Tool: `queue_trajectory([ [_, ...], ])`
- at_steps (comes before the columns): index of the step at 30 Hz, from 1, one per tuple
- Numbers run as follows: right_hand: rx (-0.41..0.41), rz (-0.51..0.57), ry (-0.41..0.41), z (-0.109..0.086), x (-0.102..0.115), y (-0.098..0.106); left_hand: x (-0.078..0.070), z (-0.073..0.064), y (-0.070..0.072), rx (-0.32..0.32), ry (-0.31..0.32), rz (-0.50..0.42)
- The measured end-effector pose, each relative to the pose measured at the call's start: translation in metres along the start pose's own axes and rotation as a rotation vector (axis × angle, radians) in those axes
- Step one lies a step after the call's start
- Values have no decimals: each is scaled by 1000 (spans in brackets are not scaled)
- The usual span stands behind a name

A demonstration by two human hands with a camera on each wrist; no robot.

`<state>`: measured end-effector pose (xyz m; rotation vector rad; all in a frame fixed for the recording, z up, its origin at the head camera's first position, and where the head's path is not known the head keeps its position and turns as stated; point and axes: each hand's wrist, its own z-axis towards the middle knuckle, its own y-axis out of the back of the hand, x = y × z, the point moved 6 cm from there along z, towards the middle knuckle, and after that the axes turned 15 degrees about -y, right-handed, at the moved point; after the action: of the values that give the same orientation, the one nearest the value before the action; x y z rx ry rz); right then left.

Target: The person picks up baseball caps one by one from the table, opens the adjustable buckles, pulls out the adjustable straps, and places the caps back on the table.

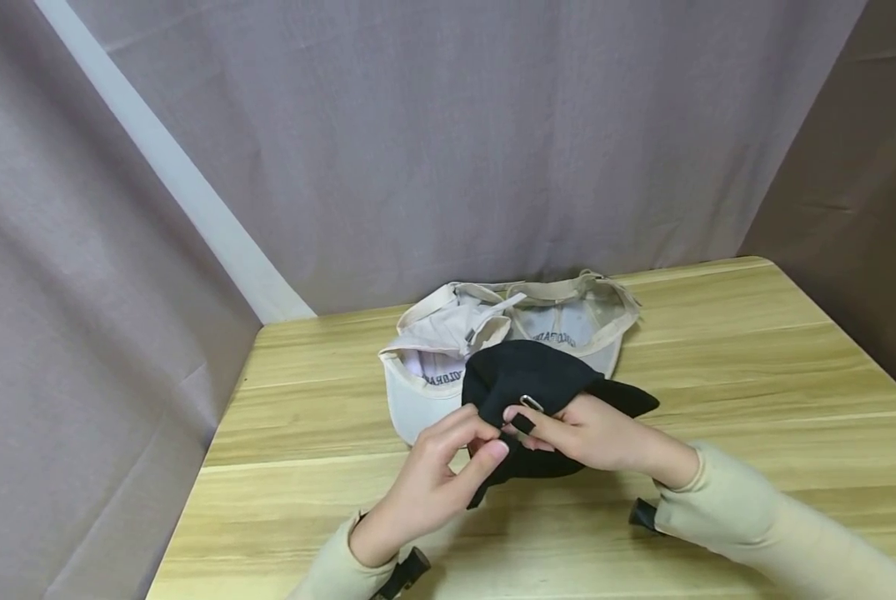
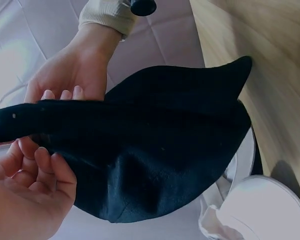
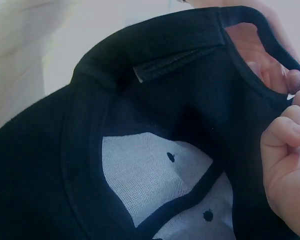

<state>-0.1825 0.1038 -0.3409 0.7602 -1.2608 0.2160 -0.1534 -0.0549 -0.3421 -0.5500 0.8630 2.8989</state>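
Observation:
Both hands hold a black baseball cap (image 1: 533,371) up over the table. A small metal buckle (image 1: 532,403) sits on it near the fingers. My left hand (image 1: 440,475) pinches the strap at the back opening with thumb and forefinger. Close beside it, my right hand (image 1: 598,433) grips the cap's back edge, its thumb by a short black strap end (image 1: 523,423). In the left wrist view the flat black band (image 2: 15,122) juts out past the fingers. The right wrist view looks into the cap, where white mesh lining (image 3: 145,170) and the strap loop show.
Two pale caps lie behind the black one: a left cap (image 1: 417,404) with its brim toward me, and a right cap (image 1: 605,329), open side up. The black cap partly covers both. The wooden table (image 1: 305,433) meets a grey curtain (image 1: 448,150) at the back.

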Motion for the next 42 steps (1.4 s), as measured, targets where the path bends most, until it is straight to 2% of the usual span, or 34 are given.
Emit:
queue_trajectory([
  [5, -35, -13, -24, 0, 0, 3, 0, -4, 0, 28, 3, 2],
  [7, -75, -23, -43, -1, 1, 7, 0, -8, -1, 42, 15, 2],
  [11, -163, -28, -135, -5, -2, 20, 2, -17, -5, 76, 36, 3],
  [14, -201, -20, -145, -8, -1, 28, 3, -23, -7, 100, 40, 4],
  [17, -208, -17, -89, -10, 1, 30, 3, -28, -8, 114, 45, 5],
  [20, -213, -7, -81, -11, 0, 32, 4, -31, -8, 126, 53, 2],
  [28, -230, -24, -167, -17, -4, 33, 3, -31, -6, 120, 40, -3],
  [30, -205, -27, -196, -21, -5, 29, 3, -31, -2, 105, 28, 1],
  [33, -130, -34, -169, -30, -1, 19, 0, -34, 5, 78, 5, 2],
  [35, -50, -31, -152, -38, 3, 10, -3, -36, 11, 54, -11, -6],
  [38, 97, -50, -83, -55, 10, -6, -9, -38, 21, 15, -41, -20],
  [40, 175, -93, -67, -71, 5, -18, -13, -37, 27, -11, -59, -31],
  [41, 215, -98, -92, -80, -1, -23, -14, -36, 29, -21, -66, -39],
  [42, 226, -120, -218, -88, -7, -28, -16, -35, 31, -27, -71, -48],
])
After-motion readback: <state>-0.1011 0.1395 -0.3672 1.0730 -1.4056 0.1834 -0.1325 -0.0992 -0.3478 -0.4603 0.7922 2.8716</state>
